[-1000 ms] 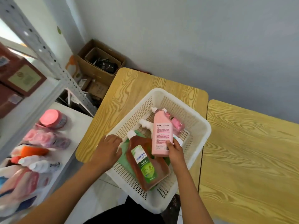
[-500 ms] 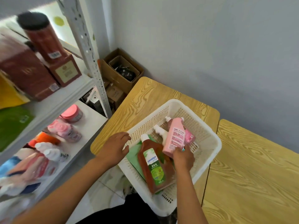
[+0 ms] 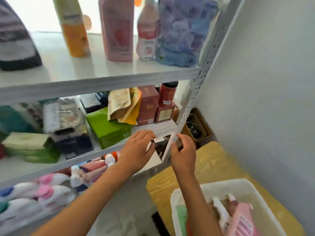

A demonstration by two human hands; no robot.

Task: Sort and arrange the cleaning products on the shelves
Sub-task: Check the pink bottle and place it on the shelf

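Both hands are raised in front of a white shelf unit, held just apart at the front edge of its middle shelf. The left hand has its fingers loosely curled and grips nothing; the right hand has its fingers bent inward, and the blur hides whether they pinch anything. Between the two shows a white bracket of the frame.

Above the hands, on the top shelf, stand an orange bottle, a pink bottle, a smaller pink-and-white bottle and a blue pouch. Just beyond the left hand sit a green box, tan pouches and red boxes. Below the left forearm, bottles with pink and white caps lie on the lowest shelf.

Near the right forearm, a white basket rests on a wooden table, holding a pink bottle and other products too blurred to tell.
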